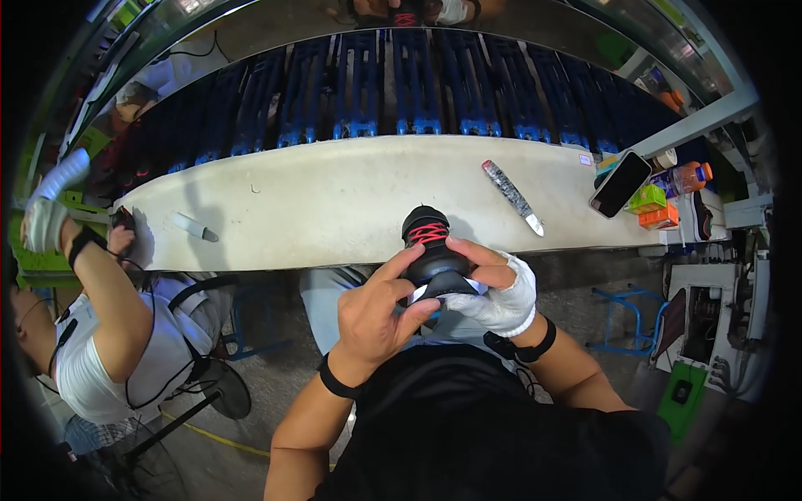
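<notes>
A black shoe (426,224) with red laces is held between my two hands just off the near edge of the table. Its toe points away from me and its heel end faces my body. My left hand (376,309) is bare and closed on the left side of the heel, its thumb along the near rim. My right hand (501,292), in a white glove with some fingertips bare, grips the right side. Beyond the shoe, to the right, lies a knife-like tool (511,197) with a wrapped handle and a short metal blade. The shoe's sole is hidden.
The pale table (334,200) borders a conveyor of blue slats (418,83). At right are a phone (621,184), an orange-capped bottle (692,177), small boxes (658,217) and another shoe (702,215). A whitish tube-shaped thing (194,225) lies at left, near a seated co-worker (117,334).
</notes>
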`<state>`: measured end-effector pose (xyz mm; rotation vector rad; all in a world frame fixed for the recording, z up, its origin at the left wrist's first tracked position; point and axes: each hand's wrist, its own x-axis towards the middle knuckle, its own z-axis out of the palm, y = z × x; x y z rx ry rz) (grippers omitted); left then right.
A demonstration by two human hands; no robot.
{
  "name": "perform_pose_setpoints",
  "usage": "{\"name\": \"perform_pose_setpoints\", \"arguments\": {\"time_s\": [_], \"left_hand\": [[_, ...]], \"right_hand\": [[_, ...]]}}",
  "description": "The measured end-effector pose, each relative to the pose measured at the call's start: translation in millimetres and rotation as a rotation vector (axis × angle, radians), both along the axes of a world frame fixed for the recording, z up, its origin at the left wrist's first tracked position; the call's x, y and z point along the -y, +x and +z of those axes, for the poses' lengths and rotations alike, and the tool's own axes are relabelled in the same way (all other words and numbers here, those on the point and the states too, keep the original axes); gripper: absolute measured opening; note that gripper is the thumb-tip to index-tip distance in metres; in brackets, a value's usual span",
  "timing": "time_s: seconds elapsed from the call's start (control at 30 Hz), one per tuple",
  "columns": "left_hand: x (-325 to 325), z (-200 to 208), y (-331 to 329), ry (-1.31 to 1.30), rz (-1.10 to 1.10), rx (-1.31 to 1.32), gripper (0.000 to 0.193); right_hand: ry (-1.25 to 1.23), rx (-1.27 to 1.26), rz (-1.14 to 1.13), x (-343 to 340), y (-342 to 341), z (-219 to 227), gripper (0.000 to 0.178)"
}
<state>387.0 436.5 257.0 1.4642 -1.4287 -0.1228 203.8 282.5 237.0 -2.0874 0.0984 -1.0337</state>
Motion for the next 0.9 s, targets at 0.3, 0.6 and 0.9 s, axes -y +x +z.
{"name": "perform_pose_setpoints", "arguments": {"time_s": [0.3, 0.6, 0.9], "left_hand": [[6.0, -8.8, 2.3, -0.085, -0.009, -0.035, 0.042], [5.0, 5.7, 26.3, 0.010, -0.036, -0.044, 0.041], [22.4, 71.1, 50.7, 0.389, -0.086, 0.433, 0.098]], "right_hand": [[0.026, -0.015, 0.005, 1.4, -0.8, -9.8, 0.054], [0.245, 0.107, -0.007, 1.5, 32.4, -21.8, 0.053], [-0.008, -0.030, -0.093, -16.8, 46.3, -1.8, 0.037]]}}
